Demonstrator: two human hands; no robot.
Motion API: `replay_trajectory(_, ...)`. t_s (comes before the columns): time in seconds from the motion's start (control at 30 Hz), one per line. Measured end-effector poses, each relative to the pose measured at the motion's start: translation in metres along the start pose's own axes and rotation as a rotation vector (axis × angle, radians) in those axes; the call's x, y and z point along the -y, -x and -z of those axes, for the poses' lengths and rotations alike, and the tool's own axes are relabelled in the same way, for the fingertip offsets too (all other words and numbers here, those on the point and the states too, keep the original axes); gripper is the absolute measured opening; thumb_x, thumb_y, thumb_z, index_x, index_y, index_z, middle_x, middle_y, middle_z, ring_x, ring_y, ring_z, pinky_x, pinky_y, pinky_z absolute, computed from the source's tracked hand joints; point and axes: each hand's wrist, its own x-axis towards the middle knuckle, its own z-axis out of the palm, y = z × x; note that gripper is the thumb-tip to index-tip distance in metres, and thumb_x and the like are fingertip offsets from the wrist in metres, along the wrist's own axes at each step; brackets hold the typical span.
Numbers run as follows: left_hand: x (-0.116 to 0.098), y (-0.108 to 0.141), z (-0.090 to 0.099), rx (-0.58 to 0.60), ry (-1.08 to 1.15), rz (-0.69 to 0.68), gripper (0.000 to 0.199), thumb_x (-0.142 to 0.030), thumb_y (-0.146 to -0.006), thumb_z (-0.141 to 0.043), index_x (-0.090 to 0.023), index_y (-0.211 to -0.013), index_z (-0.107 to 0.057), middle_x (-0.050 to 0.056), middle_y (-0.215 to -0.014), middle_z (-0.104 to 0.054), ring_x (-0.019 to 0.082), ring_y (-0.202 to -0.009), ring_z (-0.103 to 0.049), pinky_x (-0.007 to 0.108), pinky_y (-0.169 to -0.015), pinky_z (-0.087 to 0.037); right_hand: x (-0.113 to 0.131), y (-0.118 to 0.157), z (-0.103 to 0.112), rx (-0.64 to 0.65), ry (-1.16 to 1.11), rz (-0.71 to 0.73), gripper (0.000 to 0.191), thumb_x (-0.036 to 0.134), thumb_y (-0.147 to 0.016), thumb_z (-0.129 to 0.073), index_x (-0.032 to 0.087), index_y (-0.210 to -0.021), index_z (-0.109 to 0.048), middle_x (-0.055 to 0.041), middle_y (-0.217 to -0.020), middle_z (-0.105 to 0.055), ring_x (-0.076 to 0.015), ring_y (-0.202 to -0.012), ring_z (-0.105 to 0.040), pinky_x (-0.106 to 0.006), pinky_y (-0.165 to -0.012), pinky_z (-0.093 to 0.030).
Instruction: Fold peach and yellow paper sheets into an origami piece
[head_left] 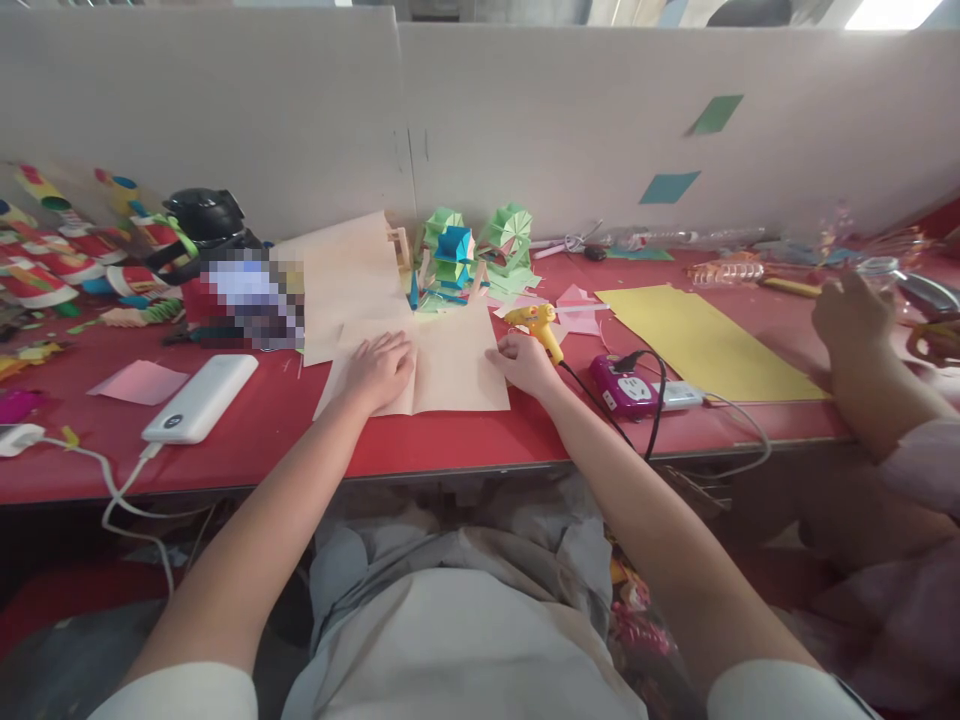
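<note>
A cream sheet of paper [457, 370] with a crease down its middle lies at the front of the red table. My left hand [381, 370] rests flat on its left part, fingers stretched out. At the sheet's right edge is my right hand [525, 362], its fingers bent together at the paper's border. Just beyond the right hand lies a yellow glue gun [536, 320] with a black cord. Another cream sheet [349, 280] is behind the left hand. Folded green and blue paper pieces [454, 255] stand behind the creased sheet.
To the right are a purple power socket [626, 385], a yellow sheet [712, 340] and another person's hands [855, 315]. A white power bank [201, 398] with a cable, pink paper [139, 382] and a black container [206, 220] occupy the left. A partition [525, 130] rises behind the table.
</note>
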Motion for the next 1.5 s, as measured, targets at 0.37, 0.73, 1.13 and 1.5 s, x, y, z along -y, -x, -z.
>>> replay_trajectory(0.37,0.0032,0.0015,-0.0029,0.174,0.008,-0.020,0.059,-0.043,-0.100,-0.015,-0.023,-0.154,-0.028,0.004,-0.163,-0.017,0.026,-0.151,-0.015,0.057,-0.119,-0.014,-0.0043,-0.0027,-0.0007,-0.023,0.025,-0.006,0.023,0.039,-0.076,-0.063,0.018,-0.067,-0.056,-0.0039,-0.066,-0.065,-0.0152,-0.061,-0.056,-0.025,-0.055,-0.040)
replay_trajectory(0.73,0.0035,0.0019,-0.0035,0.216,0.033,0.001,0.063,-0.046,-0.099,-0.011,-0.021,-0.155,-0.023,0.003,-0.164,-0.011,0.025,-0.152,-0.010,0.055,-0.120,-0.010,-0.0005,-0.0012,0.0003,-0.023,0.062,-0.009,0.016,0.030,-0.073,-0.058,0.019,-0.063,-0.053,-0.0013,-0.059,-0.061,-0.0132,-0.056,-0.052,-0.025,-0.054,-0.038)
replay_trajectory(1.13,0.0038,0.0024,-0.0046,0.194,0.049,0.001,0.061,-0.046,-0.099,-0.013,-0.022,-0.155,-0.024,0.004,-0.164,-0.014,0.025,-0.152,-0.011,0.054,-0.120,-0.011,-0.0002,0.0003,0.0014,-0.030,0.059,-0.005,0.015,0.029,-0.072,-0.058,0.019,-0.062,-0.052,0.0002,-0.056,-0.058,-0.0122,-0.053,-0.049,-0.025,-0.053,-0.037)
replay_trajectory(1.5,0.0059,0.0009,-0.0058,0.082,0.007,-0.025,0.055,-0.041,-0.100,-0.021,-0.019,-0.147,-0.039,0.009,-0.161,-0.026,0.024,-0.150,-0.021,0.051,-0.119,-0.018,0.0034,0.0031,0.0048,0.024,-0.060,-0.009,0.046,0.062,-0.070,-0.070,0.018,-0.066,-0.054,-0.0014,-0.059,-0.059,-0.0129,-0.055,-0.053,-0.024,-0.048,-0.036)
